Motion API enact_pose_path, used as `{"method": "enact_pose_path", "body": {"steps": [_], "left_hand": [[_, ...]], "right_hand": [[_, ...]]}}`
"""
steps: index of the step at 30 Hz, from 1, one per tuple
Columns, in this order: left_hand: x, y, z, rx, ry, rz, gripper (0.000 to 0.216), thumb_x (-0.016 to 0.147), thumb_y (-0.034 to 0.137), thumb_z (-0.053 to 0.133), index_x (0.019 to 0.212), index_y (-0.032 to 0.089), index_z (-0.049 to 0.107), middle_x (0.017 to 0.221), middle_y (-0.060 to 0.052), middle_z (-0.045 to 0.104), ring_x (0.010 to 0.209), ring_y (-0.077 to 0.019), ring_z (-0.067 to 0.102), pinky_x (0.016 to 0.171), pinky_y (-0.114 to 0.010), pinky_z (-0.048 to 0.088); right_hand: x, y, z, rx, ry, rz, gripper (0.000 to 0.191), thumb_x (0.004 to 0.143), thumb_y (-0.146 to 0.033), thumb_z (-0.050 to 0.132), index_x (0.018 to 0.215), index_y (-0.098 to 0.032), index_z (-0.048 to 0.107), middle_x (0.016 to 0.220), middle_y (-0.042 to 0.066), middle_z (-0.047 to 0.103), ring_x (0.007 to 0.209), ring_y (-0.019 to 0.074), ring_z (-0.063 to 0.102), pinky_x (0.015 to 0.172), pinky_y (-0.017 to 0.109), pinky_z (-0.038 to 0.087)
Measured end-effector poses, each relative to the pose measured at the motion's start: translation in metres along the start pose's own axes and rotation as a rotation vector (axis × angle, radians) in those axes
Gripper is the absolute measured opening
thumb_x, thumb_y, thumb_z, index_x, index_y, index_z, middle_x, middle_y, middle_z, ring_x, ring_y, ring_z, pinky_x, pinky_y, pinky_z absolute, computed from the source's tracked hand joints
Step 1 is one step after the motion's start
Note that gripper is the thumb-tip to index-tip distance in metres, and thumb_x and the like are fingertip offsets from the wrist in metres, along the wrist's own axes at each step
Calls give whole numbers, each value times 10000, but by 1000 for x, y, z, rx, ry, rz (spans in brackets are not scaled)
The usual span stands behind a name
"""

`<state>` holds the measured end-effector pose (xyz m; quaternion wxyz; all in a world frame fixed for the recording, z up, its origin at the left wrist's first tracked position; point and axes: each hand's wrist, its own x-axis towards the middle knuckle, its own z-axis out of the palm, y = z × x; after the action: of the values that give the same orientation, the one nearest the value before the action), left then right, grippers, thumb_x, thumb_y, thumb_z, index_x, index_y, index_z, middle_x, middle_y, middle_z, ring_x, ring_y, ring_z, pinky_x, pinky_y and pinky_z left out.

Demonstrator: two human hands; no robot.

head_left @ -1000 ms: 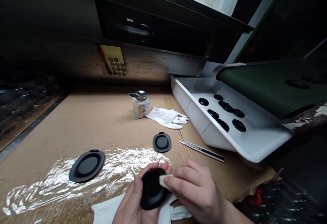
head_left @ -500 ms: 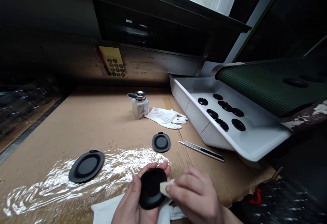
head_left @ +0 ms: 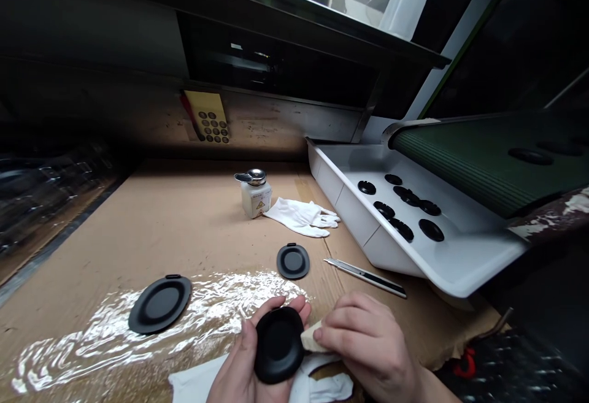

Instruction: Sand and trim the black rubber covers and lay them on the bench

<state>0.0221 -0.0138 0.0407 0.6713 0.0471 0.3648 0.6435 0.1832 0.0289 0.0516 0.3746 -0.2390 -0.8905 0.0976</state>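
My left hand (head_left: 242, 369) grips a black rounded rubber cap (head_left: 279, 343) low in the middle of the view, fingers curled round its edge. My right hand (head_left: 370, 345) pinches a small pale block (head_left: 311, 337) against the cap's right rim. Under both hands lies a white cloth (head_left: 197, 384) on the brown cardboard bench top (head_left: 175, 219). A small black cap (head_left: 292, 261) lies flat just beyond my hands, and a larger black oval lid (head_left: 160, 303) rests to the left on crinkled clear film (head_left: 92, 335).
A utility knife (head_left: 365, 276) lies right of the small cap. Behind it are a white glove (head_left: 301, 215) and a small white dispenser bottle (head_left: 256, 193). A white tray (head_left: 464, 262) with several black caps stands at the right, under a green conveyor belt (head_left: 464, 157).
The pale block in my right hand has slid from the cap's face to its right rim. The cap has tilted a little in my left hand. The view shifted slightly.
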Motion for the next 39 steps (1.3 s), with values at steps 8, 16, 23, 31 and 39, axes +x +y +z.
{"method": "enact_pose_path", "body": {"steps": [8, 16, 23, 31, 39], "left_hand": [[2, 1, -7, -211, 8, -248, 335, 810, 383, 512, 1042, 166, 617, 1066, -166, 675, 1020, -258, 597, 948, -361, 377], [-2, 1, -3, -227, -6, -216, 302, 831, 342, 487, 999, 148, 645, 1051, -145, 675, 1056, -242, 570, 964, -347, 351], [-1, 1, -2, -342, -83, -178, 405, 867, 395, 388, 824, 140, 700, 847, -100, 702, 923, -207, 609, 969, -350, 360], [-6, 5, 5, -262, -28, -209, 486, 828, 504, 387, 860, 135, 702, 897, -118, 704, 969, -238, 599, 965, -347, 355], [-5, 3, 6, -189, 21, -114, 340, 846, 376, 443, 1041, 173, 634, 966, -115, 691, 1020, -261, 579, 963, -447, 357]], "right_hand": [[10, -31, 38, -198, 138, -115, 102, 820, -180, 558, 770, -213, 640, 520, -39, 578, 508, 100, 481, 471, 231, 368], [11, -22, 11, -189, 1, -94, 220, 897, -216, 436, 840, -171, 644, 559, 0, 588, 553, 120, 492, 496, 248, 375], [39, -31, 43, -141, 89, 52, 210, 878, -190, 424, 896, -187, 633, 671, 14, 612, 621, 131, 497, 558, 255, 399], [28, -37, 35, -148, 58, -24, 190, 859, -176, 453, 807, -194, 635, 571, -8, 569, 557, 122, 477, 505, 249, 354], [17, -23, 9, -67, 50, 227, 153, 844, -193, 501, 960, -174, 600, 786, 38, 634, 712, 144, 568, 629, 249, 467]]}}
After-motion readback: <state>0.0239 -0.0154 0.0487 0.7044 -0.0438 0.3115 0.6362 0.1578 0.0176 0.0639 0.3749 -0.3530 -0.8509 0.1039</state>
